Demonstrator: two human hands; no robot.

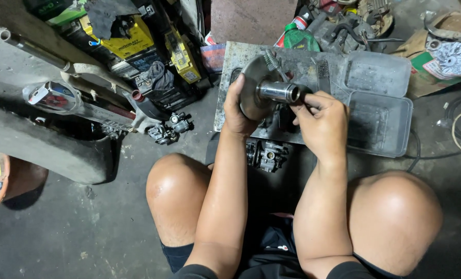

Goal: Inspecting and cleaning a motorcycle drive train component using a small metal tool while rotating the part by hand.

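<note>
Metal pulley disc [250, 85] with shiny hollow hub sleeve [278, 91], held on edge above grimy metal plate, sleeve pointing right.

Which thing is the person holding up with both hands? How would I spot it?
Look at the grey metal plate on the floor ahead of the knees. Above it, the left hand grips a round metal disc, and the right hand touches its shiny tube. Nothing nearby has that polished tube.

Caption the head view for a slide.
Left hand grips a round grey metal pulley disc while right hand touches its shiny steel sleeve.
</note>
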